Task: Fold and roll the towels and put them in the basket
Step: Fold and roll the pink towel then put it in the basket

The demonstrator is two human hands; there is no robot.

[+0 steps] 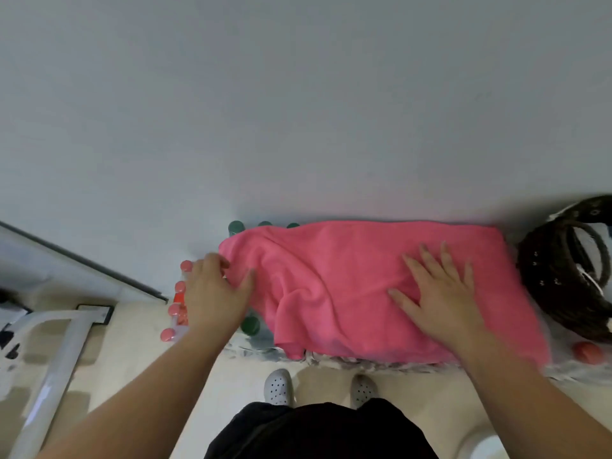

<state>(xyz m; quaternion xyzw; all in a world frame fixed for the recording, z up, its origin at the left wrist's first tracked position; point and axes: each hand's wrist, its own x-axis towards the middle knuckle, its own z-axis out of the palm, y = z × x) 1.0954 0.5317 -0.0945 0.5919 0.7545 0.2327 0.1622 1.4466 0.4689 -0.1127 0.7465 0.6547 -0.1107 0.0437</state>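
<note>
Right hand (440,294) presses pink towel (331,260); left hand (212,293) grips edge.

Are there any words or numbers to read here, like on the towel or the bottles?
No text can be read.
The pink towel and the basket show no writing.
The red patch among the pink-capped bottles may be a label, but it is too blurred to read.

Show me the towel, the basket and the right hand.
towel (337,276), head view, middle of the pink cloth.
basket (543,286), head view, its dark woven wall.
right hand (440,293), head view, back of the hand.
</note>
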